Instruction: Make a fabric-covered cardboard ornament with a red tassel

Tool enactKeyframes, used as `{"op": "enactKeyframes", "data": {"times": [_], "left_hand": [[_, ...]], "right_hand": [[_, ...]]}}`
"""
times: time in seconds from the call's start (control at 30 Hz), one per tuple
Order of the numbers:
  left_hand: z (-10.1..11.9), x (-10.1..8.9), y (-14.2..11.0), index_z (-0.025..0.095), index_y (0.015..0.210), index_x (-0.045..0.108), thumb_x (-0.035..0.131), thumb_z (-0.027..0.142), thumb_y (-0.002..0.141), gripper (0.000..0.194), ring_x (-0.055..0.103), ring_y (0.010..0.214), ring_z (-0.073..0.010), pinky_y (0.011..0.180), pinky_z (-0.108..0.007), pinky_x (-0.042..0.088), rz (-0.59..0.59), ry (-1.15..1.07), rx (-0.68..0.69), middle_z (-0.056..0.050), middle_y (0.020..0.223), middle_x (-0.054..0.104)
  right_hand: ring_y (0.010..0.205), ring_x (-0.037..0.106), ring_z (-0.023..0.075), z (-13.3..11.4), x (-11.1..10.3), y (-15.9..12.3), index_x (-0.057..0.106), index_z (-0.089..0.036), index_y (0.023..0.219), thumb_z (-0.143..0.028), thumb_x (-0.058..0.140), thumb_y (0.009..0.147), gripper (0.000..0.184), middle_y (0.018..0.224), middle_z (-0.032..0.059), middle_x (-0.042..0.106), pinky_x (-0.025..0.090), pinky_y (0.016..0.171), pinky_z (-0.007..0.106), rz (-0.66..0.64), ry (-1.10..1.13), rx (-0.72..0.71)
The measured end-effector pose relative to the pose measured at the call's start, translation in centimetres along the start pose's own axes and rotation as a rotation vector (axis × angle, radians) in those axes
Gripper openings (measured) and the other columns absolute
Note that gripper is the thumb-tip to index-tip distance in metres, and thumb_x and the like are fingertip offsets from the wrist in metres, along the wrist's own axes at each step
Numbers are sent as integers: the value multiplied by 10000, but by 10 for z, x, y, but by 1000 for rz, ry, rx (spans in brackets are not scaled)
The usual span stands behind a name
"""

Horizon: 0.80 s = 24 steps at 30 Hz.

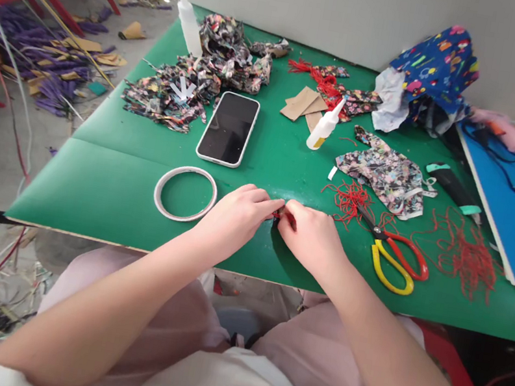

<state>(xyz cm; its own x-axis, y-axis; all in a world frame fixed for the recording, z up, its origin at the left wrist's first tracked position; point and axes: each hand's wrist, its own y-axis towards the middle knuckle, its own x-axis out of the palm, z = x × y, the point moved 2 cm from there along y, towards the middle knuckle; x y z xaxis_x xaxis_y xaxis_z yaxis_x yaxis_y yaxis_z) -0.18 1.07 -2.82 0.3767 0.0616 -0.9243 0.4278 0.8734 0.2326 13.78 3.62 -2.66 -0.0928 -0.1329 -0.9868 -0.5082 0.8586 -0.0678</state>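
Observation:
My left hand [244, 216] and my right hand [310, 233] meet above the near edge of the green table. Both are closed, fingertips pinching a small dark patterned scrap of fabric with some red on it [278, 211]; most of it is hidden by the fingers. Left of my left hand lies a white roll of tape [157, 193]. Close by on the right are scissors [394, 259] with one yellow and one red handle, their blades over a tangle of red thread [349, 202]. A floral fabric piece [384, 171] lies behind the thread.
A phone [228, 129] lies behind the tape roll. One white bottle [323, 125] stands mid-table, another [190, 27] at the back left by crumpled floral fabric [234, 64]. Brown card pieces [305, 103], a black-and-teal tool [453, 188] and a blue board [492, 206] lie further around.

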Motion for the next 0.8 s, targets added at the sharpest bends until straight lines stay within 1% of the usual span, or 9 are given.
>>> {"op": "enactKeyframes", "data": {"times": [0.13, 0.27, 0.37, 0.53, 0.7, 0.8], "left_hand": [[-2, 2, -1, 151, 1114, 562, 438, 189, 874, 273, 524, 781, -173, 699, -287, 444, 10, 9, -10, -66, 838, 613], [-2, 2, -1, 154, 1116, 559, 434, 171, 872, 275, 517, 790, -176, 712, -295, 445, -6, -8, -6, -67, 849, 608], [-2, 2, 1, 166, 1053, 585, 431, 171, 873, 237, 514, 808, -176, 730, -297, 441, -25, -40, -18, -58, 850, 605], [-2, 0, 0, 165, 888, 611, 420, 175, 877, 191, 509, 817, -170, 737, -289, 434, -34, -89, -31, -48, 834, 600], [-2, 1, 0, 164, 883, 607, 416, 168, 877, 192, 504, 806, -168, 728, -286, 430, -21, -95, -33, -47, 826, 598], [-1, 1, 0, 165, 896, 608, 422, 154, 870, 187, 497, 790, -166, 730, -286, 427, -33, -87, -18, -45, 822, 593]], "right_hand": [[622, 622, 158, 2, 0, -1, 530, -202, 814, -250, 370, 856, 172, 731, 21, 675, 243, 516, 262, 5, 29, -5], [629, 623, 155, 4, 0, -1, 523, -208, 810, -256, 366, 862, 172, 730, 12, 673, 253, 520, 255, -10, 77, -5], [628, 620, 155, 5, 0, 0, 522, -210, 804, -258, 373, 857, 165, 723, 9, 671, 253, 522, 253, -8, 94, -2], [595, 603, 150, 4, 0, 0, 528, -208, 771, -253, 388, 840, 163, 692, 9, 663, 241, 517, 254, -7, 75, 6], [582, 591, 142, 4, 0, 0, 526, -205, 751, -247, 391, 830, 162, 680, 11, 659, 236, 516, 253, -3, 61, 5], [578, 591, 144, 3, 0, 0, 522, -205, 744, -245, 389, 827, 161, 674, 9, 656, 225, 507, 257, 3, 45, 5]]}}
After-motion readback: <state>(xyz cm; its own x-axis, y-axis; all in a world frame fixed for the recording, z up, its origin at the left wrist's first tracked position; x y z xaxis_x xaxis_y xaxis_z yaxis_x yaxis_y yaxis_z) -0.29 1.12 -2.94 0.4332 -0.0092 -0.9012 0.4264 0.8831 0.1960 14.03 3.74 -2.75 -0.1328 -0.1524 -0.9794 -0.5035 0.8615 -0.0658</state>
